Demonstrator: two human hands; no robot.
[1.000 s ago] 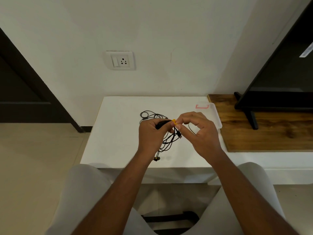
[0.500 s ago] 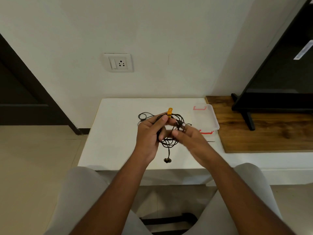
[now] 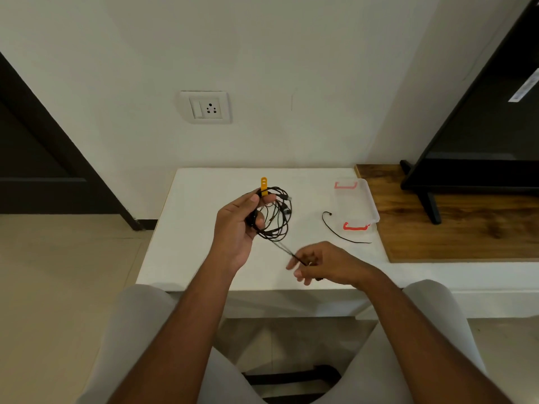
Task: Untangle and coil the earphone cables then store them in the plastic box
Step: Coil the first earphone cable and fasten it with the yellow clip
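My left hand (image 3: 237, 225) holds a bundle of tangled black earphone cables (image 3: 275, 215) above the white table (image 3: 198, 228), with an orange cable tie (image 3: 264, 186) sticking up from it. My right hand (image 3: 323, 263) is lower and to the right and pinches one strand pulled out of the bundle. A separate black cable piece (image 3: 339, 233) lies on the table beside the clear plastic box (image 3: 367, 199) with red latches, at the table's right side.
A wooden board (image 3: 455, 225) adjoins the table on the right, carrying a black TV stand (image 3: 428, 205). A wall socket (image 3: 205, 107) is above the table. My knees are below the table's near edge.
My right hand has moved down and right, away from the bundle, drawing a strand out. My left hand has opened out somewhat and still holds the bundle. The loose cable by the box is now uncovered.
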